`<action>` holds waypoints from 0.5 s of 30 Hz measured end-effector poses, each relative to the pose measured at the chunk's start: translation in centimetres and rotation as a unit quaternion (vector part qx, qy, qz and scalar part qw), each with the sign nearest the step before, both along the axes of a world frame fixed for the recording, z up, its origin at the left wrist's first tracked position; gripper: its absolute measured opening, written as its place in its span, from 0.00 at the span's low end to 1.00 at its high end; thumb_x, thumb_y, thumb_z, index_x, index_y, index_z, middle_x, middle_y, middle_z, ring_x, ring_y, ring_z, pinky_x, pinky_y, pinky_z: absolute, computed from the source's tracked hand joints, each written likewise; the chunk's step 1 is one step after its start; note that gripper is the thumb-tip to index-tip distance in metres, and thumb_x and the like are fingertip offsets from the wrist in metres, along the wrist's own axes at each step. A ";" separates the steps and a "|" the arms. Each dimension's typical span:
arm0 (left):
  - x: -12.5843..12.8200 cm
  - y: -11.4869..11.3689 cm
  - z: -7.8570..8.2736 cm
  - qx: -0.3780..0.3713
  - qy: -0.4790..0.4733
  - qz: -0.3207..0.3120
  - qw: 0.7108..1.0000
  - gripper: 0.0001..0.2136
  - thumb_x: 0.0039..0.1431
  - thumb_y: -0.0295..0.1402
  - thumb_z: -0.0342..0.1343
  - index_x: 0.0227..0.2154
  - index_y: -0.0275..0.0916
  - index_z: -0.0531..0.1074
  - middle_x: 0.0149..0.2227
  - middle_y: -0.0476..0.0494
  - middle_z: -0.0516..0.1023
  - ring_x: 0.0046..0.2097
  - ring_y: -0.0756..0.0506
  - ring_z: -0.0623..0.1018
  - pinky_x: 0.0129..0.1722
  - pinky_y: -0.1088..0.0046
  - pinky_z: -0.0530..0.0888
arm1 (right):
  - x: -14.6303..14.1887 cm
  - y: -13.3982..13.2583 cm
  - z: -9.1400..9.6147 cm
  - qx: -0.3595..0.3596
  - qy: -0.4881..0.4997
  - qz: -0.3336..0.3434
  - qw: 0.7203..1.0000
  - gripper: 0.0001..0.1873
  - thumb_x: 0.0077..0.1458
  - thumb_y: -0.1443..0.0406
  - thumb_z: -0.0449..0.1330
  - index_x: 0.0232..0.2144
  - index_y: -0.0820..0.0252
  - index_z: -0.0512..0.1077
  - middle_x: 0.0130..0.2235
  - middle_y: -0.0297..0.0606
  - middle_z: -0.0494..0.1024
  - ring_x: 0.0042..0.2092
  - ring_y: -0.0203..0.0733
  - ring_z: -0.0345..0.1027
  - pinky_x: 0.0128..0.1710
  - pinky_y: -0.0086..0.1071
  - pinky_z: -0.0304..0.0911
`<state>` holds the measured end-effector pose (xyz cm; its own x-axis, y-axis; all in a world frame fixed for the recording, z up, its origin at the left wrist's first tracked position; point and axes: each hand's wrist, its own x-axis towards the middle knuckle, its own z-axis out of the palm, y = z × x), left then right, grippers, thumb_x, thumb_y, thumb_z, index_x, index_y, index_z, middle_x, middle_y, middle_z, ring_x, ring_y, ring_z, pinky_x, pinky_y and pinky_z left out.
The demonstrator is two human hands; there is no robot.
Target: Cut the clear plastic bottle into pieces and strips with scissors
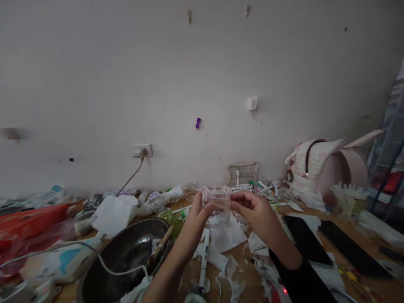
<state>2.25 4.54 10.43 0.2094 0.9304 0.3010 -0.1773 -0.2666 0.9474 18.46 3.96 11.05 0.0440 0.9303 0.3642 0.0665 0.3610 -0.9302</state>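
Note:
A clear, see-through plastic piece, box-like in outline (217, 197), is held up in front of me above the cluttered table. My left hand (199, 212) grips its left side, thumb toward me and fingers behind. At its right edge my right hand (251, 207) pinches it between thumb and bent fingers. Below the hands lie torn white paper scraps (229, 235) and a white marker-like pen (204, 259). The exact kind of the clear piece cannot be made out, as it blends with the clutter behind it.
A dark wok-like pan (126, 252) with a wooden-handled tool stands at left, a white cable across it. Two black phone-like slabs (307, 237) lie at right, before a pink-and-white backpack (322, 172). A red bag (31, 223) lies far left. The wall has a socket (141, 150).

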 end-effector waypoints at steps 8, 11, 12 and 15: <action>0.1 0.4 -0.6 -0.068 -0.031 -0.047 0.996 0.28 0.47 0.48 0.59 0.47 0.34 0.66 0.40 0.38 0.78 0.40 0.41 0.77 0.39 0.66 0.71 | -0.3 -1.0 0.0 0.073 -0.066 -0.033 0.995 0.10 0.49 0.61 0.59 0.34 0.57 0.76 0.34 0.36 0.79 0.37 0.38 0.71 0.39 0.32 0.65; 0.0 0.1 -0.3 -0.102 -0.042 -0.072 0.991 0.25 0.50 0.48 0.57 0.46 0.35 0.68 0.41 0.38 0.79 0.41 0.42 0.77 0.40 0.66 0.71 | -0.3 -1.3 0.4 0.149 -0.114 -0.070 0.980 0.08 0.51 0.64 0.57 0.32 0.58 0.75 0.33 0.35 0.79 0.36 0.36 0.71 0.37 0.29 0.66; 0.0 0.0 -0.2 -0.106 -0.039 -0.076 0.991 0.25 0.51 0.48 0.57 0.46 0.35 0.69 0.40 0.38 0.79 0.41 0.41 0.77 0.41 0.66 0.71 | -0.2 -1.3 0.5 0.189 -0.139 -0.092 0.968 0.07 0.52 0.66 0.56 0.31 0.59 0.75 0.33 0.36 0.79 0.36 0.36 0.71 0.37 0.28 0.66; 0.0 -0.1 -0.1 -0.115 -0.025 -0.079 0.990 0.24 0.51 0.49 0.56 0.45 0.36 0.71 0.37 0.39 0.80 0.41 0.41 0.78 0.41 0.65 0.71 | 0.5 -0.4 0.1 0.271 -0.220 -0.172 0.921 0.10 0.54 0.69 0.51 0.31 0.61 0.73 0.33 0.40 0.78 0.38 0.37 0.71 0.40 0.30 0.66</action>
<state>2.26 4.40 10.35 0.3483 0.9321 0.0996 -0.2482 -0.0107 0.9686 18.99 3.59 11.14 0.0384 0.5650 0.8242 0.5916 0.6519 -0.4744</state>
